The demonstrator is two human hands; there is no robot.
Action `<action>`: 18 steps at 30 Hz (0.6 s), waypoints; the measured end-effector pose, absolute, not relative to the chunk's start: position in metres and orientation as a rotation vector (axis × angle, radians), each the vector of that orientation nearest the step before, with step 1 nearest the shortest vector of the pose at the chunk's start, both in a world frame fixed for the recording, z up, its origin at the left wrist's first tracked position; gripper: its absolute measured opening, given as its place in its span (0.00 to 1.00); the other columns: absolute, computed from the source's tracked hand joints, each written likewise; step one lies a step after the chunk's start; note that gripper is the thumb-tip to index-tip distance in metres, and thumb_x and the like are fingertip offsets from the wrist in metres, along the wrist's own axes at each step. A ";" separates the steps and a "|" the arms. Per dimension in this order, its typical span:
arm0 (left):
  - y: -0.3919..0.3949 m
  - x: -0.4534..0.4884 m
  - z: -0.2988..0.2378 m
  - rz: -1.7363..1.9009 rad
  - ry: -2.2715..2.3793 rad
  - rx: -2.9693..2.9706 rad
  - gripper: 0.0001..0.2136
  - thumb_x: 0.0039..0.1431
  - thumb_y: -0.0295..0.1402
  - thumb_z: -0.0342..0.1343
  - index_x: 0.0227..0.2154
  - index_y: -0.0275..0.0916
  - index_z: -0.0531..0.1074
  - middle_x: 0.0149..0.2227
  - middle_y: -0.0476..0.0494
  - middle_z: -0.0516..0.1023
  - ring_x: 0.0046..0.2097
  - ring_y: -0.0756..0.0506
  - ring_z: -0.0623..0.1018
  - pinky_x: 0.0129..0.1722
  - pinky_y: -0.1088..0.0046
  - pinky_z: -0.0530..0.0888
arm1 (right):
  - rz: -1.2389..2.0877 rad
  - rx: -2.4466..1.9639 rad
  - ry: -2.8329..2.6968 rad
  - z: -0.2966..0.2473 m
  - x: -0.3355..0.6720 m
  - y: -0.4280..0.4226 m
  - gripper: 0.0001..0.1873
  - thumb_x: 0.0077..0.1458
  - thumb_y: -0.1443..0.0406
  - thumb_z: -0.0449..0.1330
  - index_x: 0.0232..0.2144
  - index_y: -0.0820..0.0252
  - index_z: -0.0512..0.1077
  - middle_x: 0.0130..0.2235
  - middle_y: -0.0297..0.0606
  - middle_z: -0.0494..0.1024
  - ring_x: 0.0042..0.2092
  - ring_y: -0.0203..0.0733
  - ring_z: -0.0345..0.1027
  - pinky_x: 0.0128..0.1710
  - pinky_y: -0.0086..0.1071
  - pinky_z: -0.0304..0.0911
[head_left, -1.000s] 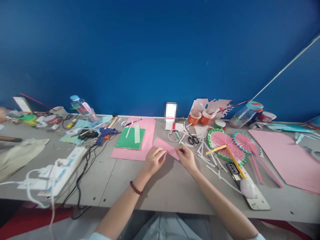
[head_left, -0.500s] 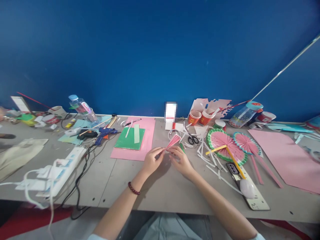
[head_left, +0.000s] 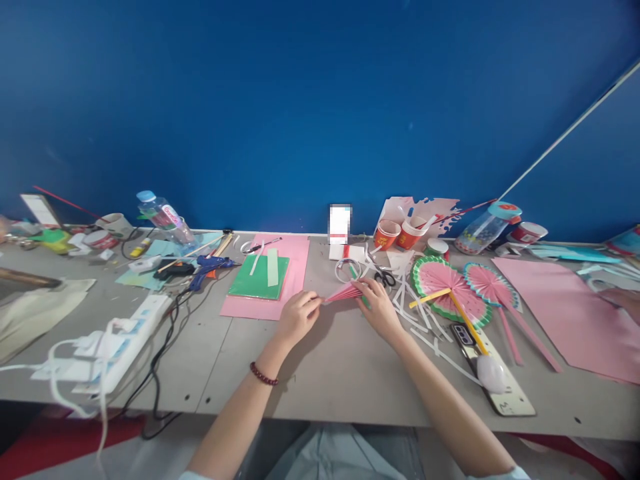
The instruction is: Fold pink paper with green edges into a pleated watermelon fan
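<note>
Head view showing bare grey table [head_left: 320,373] stretching open toward near edge below hands; paper scraps [head_left: 420,320] and scissors [head_left: 385,277] crowding right of grip. Pleated pink paper [head_left: 343,293], folded fan-like, lying between hands. Left hand [head_left: 296,319] pinching narrow end; right hand [head_left: 377,308] pressing fingers closed over wider end.

Scissors [head_left: 386,277] beside white paper strips [head_left: 425,327] — watermelon fan [head_left: 443,283] right of them, green card [head_left: 260,277] and glue gun [head_left: 207,267] left on the bench [head_left: 325,373].
</note>
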State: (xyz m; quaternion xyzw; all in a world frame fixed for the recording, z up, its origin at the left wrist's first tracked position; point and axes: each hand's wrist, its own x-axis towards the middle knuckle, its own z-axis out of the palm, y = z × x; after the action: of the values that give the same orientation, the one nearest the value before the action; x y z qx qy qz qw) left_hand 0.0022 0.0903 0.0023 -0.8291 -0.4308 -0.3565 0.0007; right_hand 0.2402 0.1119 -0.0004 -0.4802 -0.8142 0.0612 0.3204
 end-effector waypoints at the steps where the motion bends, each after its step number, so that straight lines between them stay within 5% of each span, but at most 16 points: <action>1: 0.090 0.001 0.003 -1.092 -1.334 -2.593 0.12 0.58 0.22 0.47 0.39 0.40 0.73 0.36 0.44 0.75 0.38 0.48 0.73 0.37 0.71 0.72 | 0.156 -1.259 -2.164 -0.001 0.242 0.113 0.20 0.57 0.69 0.50 0.52 0.54 0.65 0.50 0.44 0.67 0.49 0.48 0.61 0.50 0.43 0.60; 10: 0.093 -0.002 0.000 -0.917 -1.306 -2.540 0.11 0.58 0.21 0.49 0.39 0.40 0.72 0.34 0.44 0.71 0.37 0.46 0.70 0.36 0.69 0.69 | 0.110 -1.316 -2.204 -0.004 0.244 0.116 0.07 0.57 0.68 0.55 0.33 0.58 0.74 0.35 0.41 0.72 0.39 0.45 0.64 0.41 0.37 0.62; 18: 0.093 -0.002 -0.006 -0.675 -1.308 -2.547 0.08 0.59 0.23 0.49 0.34 0.38 0.72 0.30 0.45 0.71 0.35 0.45 0.71 0.35 0.66 0.67 | 0.011 -1.236 -2.293 -0.018 0.244 0.120 0.08 0.57 0.66 0.57 0.31 0.57 0.76 0.34 0.40 0.75 0.38 0.43 0.64 0.39 0.35 0.59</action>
State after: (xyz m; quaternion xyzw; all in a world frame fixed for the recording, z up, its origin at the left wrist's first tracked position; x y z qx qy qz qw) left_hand -0.0018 0.0928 -0.0058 -0.8616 -0.4423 -0.2283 0.0997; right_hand 0.2438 0.1203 -0.0178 -0.4576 -0.8487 0.0042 0.2652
